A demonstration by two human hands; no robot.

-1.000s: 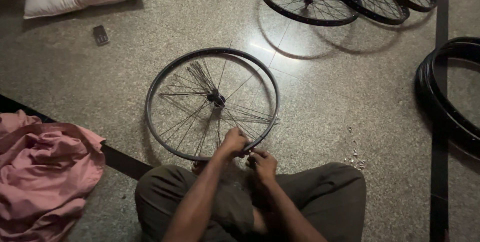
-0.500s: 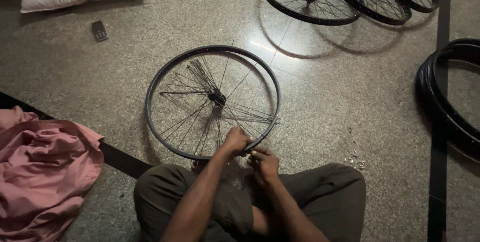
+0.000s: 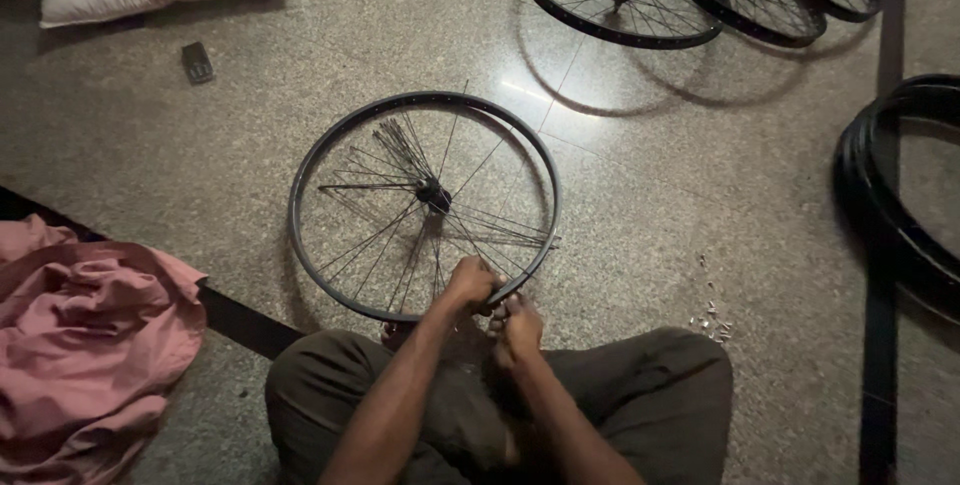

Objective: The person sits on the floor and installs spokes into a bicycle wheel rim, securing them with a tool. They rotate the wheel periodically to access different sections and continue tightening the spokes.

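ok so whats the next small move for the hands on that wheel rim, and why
Probably seat the spoke end under the fingers into the rim hole there. Both hands meet at the near edge of the rim: the left hand grips it, the right hand pinches beside it. Several spokes fan loose from the hub, and small fittings lie on the floor nearby.

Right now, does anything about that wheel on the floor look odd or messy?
Yes. The wheel is half-laced: spokes bunch loose at the hub, leaving gaps. Small metal bits lie scattered by the knee.
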